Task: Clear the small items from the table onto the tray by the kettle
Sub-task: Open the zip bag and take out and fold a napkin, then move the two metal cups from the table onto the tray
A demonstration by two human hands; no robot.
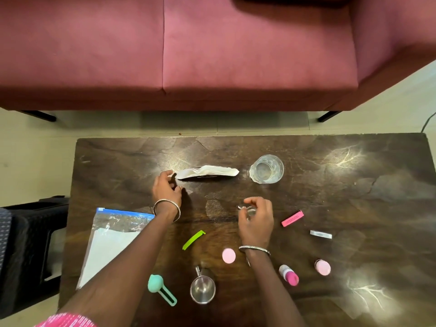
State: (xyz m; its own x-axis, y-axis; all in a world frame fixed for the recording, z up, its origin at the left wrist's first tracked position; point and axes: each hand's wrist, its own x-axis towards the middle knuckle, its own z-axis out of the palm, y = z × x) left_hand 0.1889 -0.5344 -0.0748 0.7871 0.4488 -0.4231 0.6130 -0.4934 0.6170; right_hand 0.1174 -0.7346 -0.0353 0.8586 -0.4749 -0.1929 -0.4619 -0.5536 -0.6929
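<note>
On the dark wooden table [354, 204] my right hand [256, 220] is closed around a small shiny metal cup [249, 211], mostly hidden by the fingers. My left hand [166, 188] rests with curled fingers at the left end of a white paper packet [207, 172], touching or almost touching it. Scattered items lie nearer me: a green clip [193, 239], a pink clip [292, 218], a pink round cap [228, 255], a second pink cap [322, 267], a pink-and-white small bottle [289, 274], a teal scoop [160, 289], a steel measuring cup [203, 290] and a small white sachet [320, 234].
A clear drinking glass [266, 169] stands right of the packet. A zip bag with white paper [113, 241] lies at the table's left edge. A maroon sofa [188, 55] faces the table's far side. A black stool [26, 244] sits left. No tray or kettle is in view.
</note>
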